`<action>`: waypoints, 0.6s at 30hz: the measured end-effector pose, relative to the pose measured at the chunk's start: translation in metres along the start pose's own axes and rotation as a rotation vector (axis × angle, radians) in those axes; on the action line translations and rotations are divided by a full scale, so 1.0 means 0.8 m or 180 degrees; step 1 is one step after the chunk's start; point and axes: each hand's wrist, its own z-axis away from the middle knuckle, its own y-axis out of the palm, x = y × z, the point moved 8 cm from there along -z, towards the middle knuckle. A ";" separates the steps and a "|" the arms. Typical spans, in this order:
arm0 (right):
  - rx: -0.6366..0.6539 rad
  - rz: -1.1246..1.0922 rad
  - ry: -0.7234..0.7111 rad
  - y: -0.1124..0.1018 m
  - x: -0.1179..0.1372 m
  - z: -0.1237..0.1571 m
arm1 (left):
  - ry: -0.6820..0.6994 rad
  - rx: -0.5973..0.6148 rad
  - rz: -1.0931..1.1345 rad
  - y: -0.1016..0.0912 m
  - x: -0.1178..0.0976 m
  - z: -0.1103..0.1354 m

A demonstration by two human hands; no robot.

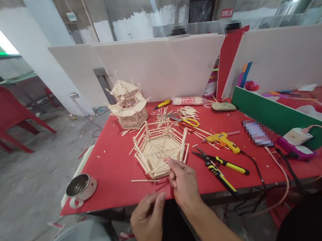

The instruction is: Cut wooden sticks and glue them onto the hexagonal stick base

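At the front edge of the red table, my right hand [184, 180] is closed in a pinch beside a hexagonal frame of thin wooden sticks [159, 147]. Whatever its fingertips hold is too small to make out. Lower and to the left, my left hand [149, 218] also pinches thumb and finger together, just off the table edge; its contents cannot be made out. The frame has a woven-looking stick floor, short corner posts and side rails. One loose stick [145, 181] lies in front of it. Behind stands a tiered stick pagoda [129, 101].
Right of the frame lie black-and-yellow pliers [217, 168], a yellow glue gun [224, 142] and a phone [257, 133]. Loose sticks [188, 113] and yellow-handled cutters [191, 122] lie behind. A metal cup [81, 188] stands front left. A green divider [283, 117] borders the right.
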 end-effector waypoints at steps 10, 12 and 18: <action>0.0347 0.0076 -0.0154 -0.008 0.001 0.032 | -0.1614 -0.0176 0.2492 0.093 0.018 0.004; 0.0443 0.0283 -0.0365 -0.011 0.011 0.033 | -0.1657 -0.0169 0.2574 0.100 0.007 0.002; 0.0442 0.0701 -0.0642 -0.011 0.027 0.031 | -0.1869 -0.0136 0.2733 0.117 -0.005 0.001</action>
